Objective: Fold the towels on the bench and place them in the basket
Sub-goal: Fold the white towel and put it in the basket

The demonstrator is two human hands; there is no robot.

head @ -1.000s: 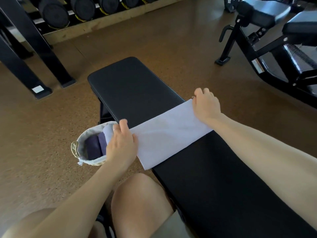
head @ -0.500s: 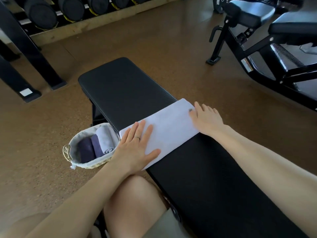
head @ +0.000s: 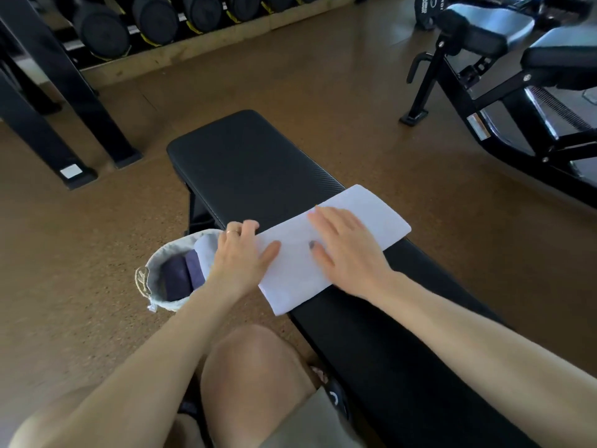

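Note:
A white towel (head: 365, 218), folded into a long strip, lies across the black bench (head: 245, 163). My left hand (head: 240, 257) is at the strip's left end; its thumb lies on top and its fingers curl over the end by the bench's side. My right hand (head: 345, 250) rests flat on the middle of the strip with straight fingers. On the floor left of the bench stands a cloth-lined basket (head: 150, 276). It holds dark purple rolled towels (head: 181, 276) and a pale one (head: 203, 250).
My bare knee (head: 255, 367) is below the towel, left of the bench. A rack leg (head: 71, 92) and a row of dumbbells (head: 103, 27) stand at the back left. Another exercise machine (head: 504, 101) occupies the right. Brown floor surrounds the bench.
My right hand slid left from the towel's right end to its middle. My left hand shifted from lying flat on the towel to its left end, fingers now curled.

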